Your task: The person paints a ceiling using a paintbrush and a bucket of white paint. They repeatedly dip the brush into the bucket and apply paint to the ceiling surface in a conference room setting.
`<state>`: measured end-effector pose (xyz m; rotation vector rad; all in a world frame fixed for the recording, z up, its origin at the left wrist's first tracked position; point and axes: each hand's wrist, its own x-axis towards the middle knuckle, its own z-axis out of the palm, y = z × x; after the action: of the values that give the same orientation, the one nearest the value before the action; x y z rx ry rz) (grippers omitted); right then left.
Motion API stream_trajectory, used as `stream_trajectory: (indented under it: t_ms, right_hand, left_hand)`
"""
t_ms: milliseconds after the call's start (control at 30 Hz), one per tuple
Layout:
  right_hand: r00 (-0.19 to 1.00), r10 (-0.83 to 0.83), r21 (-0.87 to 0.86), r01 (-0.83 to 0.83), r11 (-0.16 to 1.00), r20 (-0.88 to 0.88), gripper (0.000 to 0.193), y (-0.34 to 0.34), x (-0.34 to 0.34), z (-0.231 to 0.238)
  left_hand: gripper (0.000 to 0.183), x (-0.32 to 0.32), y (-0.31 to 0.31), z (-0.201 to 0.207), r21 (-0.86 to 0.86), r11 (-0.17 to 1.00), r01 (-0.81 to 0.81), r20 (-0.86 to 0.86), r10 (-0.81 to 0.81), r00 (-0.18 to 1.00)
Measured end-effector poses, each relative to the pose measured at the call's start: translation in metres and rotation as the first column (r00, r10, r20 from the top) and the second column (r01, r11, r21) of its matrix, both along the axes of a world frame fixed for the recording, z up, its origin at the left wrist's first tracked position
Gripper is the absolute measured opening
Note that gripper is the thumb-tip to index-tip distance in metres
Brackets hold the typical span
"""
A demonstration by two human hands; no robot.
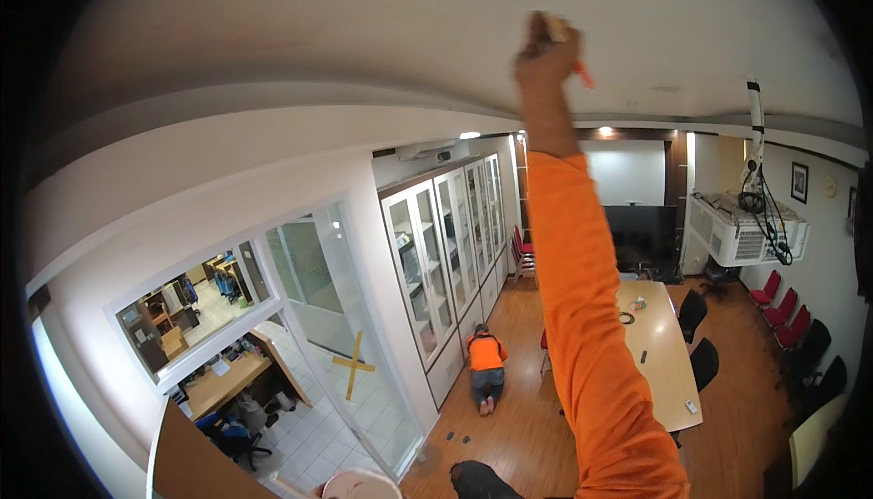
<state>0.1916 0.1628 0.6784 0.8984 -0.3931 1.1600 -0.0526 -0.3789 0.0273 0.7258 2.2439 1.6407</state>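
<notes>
My right arm, in an orange sleeve (pixel 587 317), reaches straight up to the pale ceiling (pixel 364 26). My right hand (pixel 546 53) is closed, with its fist close to the ceiling surface; whether it touches cannot be made out. A small tan piece (pixel 556 28) shows between the fingers, and an orange end (pixel 584 73) sticks out below on the right. The hand is smeared by motion, so the kind of thing held is unclear. My left hand does not show. Near the bottom edge is a pale round container (pixel 362 485), partly cut off.
Below, a person in orange (pixel 486 353) kneels on the wooden floor by white glass-door cabinets (pixel 423 272). A long table (pixel 659 344) with black chairs stands right. A projector (pixel 741 231) hangs from the ceiling. At left is a glass door (pixel 350 344) with a yellow cross.
</notes>
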Motion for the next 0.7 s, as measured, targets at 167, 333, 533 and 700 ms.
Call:
stream_trajectory:
  t_ms: [167,333,533,700]
  right_hand:
    - [0.961,0.045,0.001,-0.047,0.999,-0.272,0.031,-0.039,0.119,-0.002]
    - [0.988,0.064,-0.013,-0.067,0.998,-0.137,0.034,-0.042,-0.001,0.020]
    - [0.974,0.188,-0.140,-0.170,0.976,0.127,0.013,-0.106,-0.116,0.000]
    - [0.992,0.061,0.007,-0.060,0.998,-0.114,0.020,-0.085,0.009,0.022]
  left_hand:
    - [0.060,-0.002,-0.053,-0.036,0.042,0.997,0.063,0.077,-0.067,0.995]
    - [0.056,-0.040,0.018,-0.039,0.007,0.960,0.281,0.011,-0.281,0.960]
    - [0.052,-0.029,0.067,0.017,-0.018,0.939,0.344,-0.329,-0.330,0.885]
    - [0.051,0.019,0.005,0.014,0.090,0.989,0.119,0.058,-0.125,0.991]
